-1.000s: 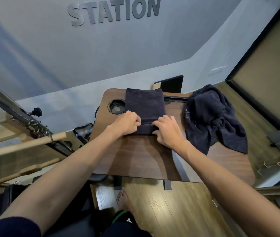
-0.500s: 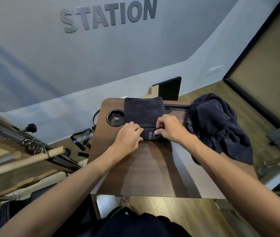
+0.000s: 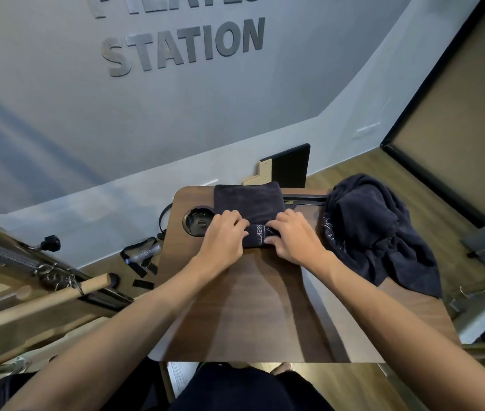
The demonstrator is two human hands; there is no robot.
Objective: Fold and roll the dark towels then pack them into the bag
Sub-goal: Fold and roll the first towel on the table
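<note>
A dark folded towel [image 3: 247, 200] lies flat at the far end of the wooden table [image 3: 253, 307], its near end rolled into a short roll with pale lettering showing. My left hand [image 3: 225, 237] grips the roll's left end. My right hand [image 3: 293, 237] grips its right end, fingers curled over it. A heap of loose dark towels [image 3: 374, 232] sits on the table's right side, draping over the edge. No bag is in view.
A round black grommet hole [image 3: 198, 222] is in the table just left of the towel. A black panel [image 3: 290, 166] leans on the wall behind. Pilates equipment with a wooden bar [image 3: 57, 295] stands at left; metal frames stand at right.
The towel's near end has been rolled away from me, so the roll is thicker and lettering shows. Both hands moved forward with it. The camera tilted up.
</note>
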